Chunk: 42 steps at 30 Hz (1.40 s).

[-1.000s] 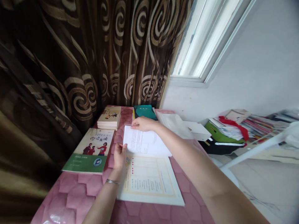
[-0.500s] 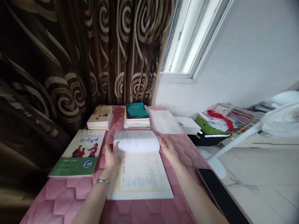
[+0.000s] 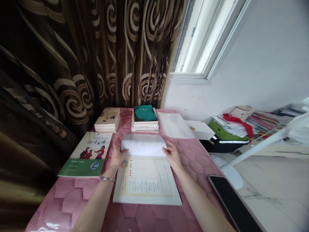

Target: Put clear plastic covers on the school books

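An open book (image 3: 147,180) lies on the pink table cover, its printed lower page showing a beige border and a column of red dots. Its upper page (image 3: 143,145), with small print, is turned back away from me. My left hand (image 3: 118,155) grips the left edge near the fold, thumb over the paper and fingers at the side. At the right edge of the upper page, my right hand (image 3: 172,155) pinches with thumb and bent fingers. To the left of my left hand lies a green-and-white book (image 3: 87,154) with cartoon figures.
Farther back stand a stack of tan books (image 3: 107,120), a stack topped by a teal book (image 3: 145,114) and clear plastic covers (image 3: 175,125). A dark phone-like slab (image 3: 233,199) lies by the right edge. Beyond are a white fan (image 3: 256,149) and a patterned curtain (image 3: 116,54).
The upper page, raised and curled before, now lies flatter. My left thumb has come over the page's left edge, and my right fingers have bent. The view has shifted slightly.
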Each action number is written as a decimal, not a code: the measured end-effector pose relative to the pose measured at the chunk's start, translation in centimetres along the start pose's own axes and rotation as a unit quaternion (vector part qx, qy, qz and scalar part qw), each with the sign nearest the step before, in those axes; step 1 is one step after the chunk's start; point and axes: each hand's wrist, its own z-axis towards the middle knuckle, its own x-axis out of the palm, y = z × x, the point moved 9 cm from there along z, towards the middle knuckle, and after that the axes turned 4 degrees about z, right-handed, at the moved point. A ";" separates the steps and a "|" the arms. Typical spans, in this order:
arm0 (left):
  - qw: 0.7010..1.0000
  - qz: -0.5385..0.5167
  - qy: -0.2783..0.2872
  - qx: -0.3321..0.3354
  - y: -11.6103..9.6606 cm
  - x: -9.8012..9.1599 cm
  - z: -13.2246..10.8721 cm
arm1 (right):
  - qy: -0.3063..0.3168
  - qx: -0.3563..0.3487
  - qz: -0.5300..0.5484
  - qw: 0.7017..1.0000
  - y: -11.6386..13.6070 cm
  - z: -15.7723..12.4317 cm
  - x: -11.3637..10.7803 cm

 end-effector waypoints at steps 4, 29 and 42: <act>0.998 0.049 0.010 -0.024 1.0 0.5 0.2 | -0.015 0.008 -0.030 0.999 0.1 -0.2 0.3; 0.777 0.496 0.311 0.233 -1.5 10.1 -7.5 | 0.297 -0.239 -0.385 0.840 7.3 -9.5 9.5; 0.761 0.588 0.237 0.133 -0.5 6.4 -5.2 | 0.274 -0.062 -0.502 0.818 4.6 -6.2 5.1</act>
